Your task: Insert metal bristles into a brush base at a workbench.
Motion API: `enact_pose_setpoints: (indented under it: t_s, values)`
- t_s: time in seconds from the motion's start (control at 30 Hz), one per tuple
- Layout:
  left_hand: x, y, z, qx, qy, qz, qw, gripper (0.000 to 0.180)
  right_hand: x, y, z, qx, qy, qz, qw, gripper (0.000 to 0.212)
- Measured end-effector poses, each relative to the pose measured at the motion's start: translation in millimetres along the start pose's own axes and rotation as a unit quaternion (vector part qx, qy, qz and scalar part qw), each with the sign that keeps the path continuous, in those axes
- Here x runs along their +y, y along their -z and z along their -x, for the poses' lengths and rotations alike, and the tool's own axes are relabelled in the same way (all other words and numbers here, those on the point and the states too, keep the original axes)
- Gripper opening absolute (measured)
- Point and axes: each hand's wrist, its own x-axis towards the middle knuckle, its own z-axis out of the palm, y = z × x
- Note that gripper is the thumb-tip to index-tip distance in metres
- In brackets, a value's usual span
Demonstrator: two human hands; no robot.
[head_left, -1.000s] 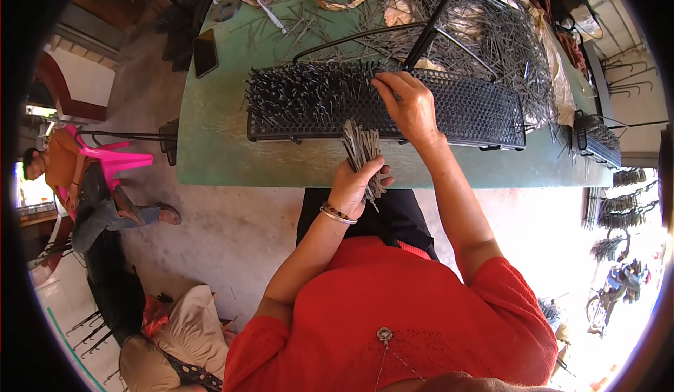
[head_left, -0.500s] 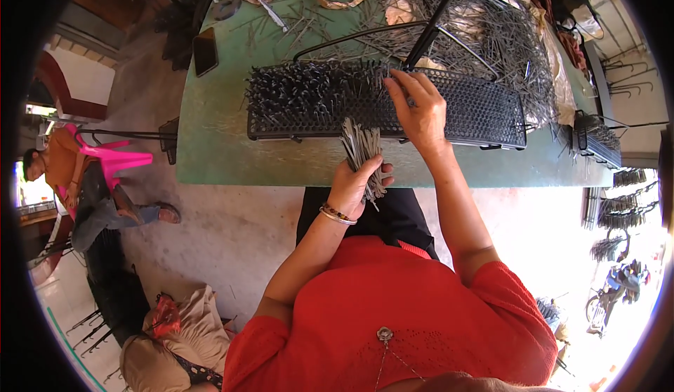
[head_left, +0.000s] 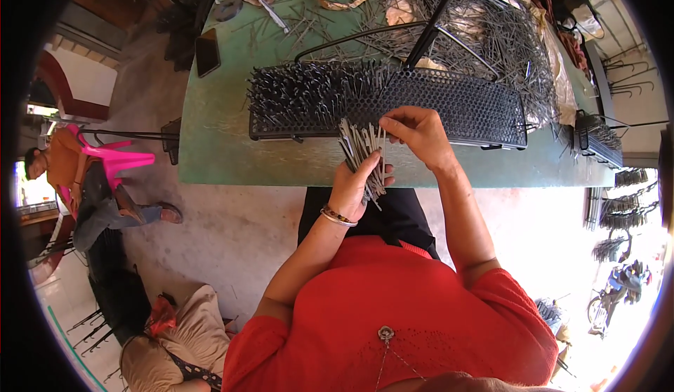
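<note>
left hand (head_left: 357,187) fisted round bundle of thin metal pins (head_left: 365,155), frame centre | right hand (head_left: 419,131) pinching pin tips beside perforated black tray (head_left: 449,108) | pins likely stiff, light, slippery: grip mid-bundle

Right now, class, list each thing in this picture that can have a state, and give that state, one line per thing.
Left hand: closed around a bundle of metal pins.
Bundle of metal pins: upright, fanned out, gripped at its lower end.
Right hand: fingers pinched at the top of the bundle.
Perforated black tray: flat on the table, left part filled with standing pins, right part unfilled.
Loose pins: heaped behind the tray.
Green table: scattered with pins.
</note>
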Motion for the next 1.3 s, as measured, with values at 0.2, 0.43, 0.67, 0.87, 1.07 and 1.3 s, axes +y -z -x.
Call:
enact_pose_setpoints:
  t_s: [0.2,0.43,0.67,0.87,1.07,1.3]
  values:
    - [2,1,0,0.0,-0.007,-0.016,1.0,0.019,5,-2,-6,-0.02,-0.009,-0.034,0.999,0.018]
    - [-1,6,3,0.023,-0.009,0.004,1.0,0.018,-9,0,-13,0.043,0.043,-0.084,0.995,0.017]
    - [-5,7,3,0.028,-0.007,-0.04,0.999,0.017,-28,-13,-39,0.172,0.219,0.058,0.959,0.015]
    - [-7,8,3,0.028,-0.01,-0.041,0.999,0.018,-15,-23,-59,0.215,0.251,0.113,0.937,0.013]
    - [-7,10,2,0.023,-0.003,-0.042,0.999,0.017,-19,-28,-57,0.233,0.299,0.174,0.909,0.013]
    - [-8,11,1,0.02,0.0,-0.042,0.999,0.017,-17,-31,-57,0.261,0.33,0.204,0.884,0.01]
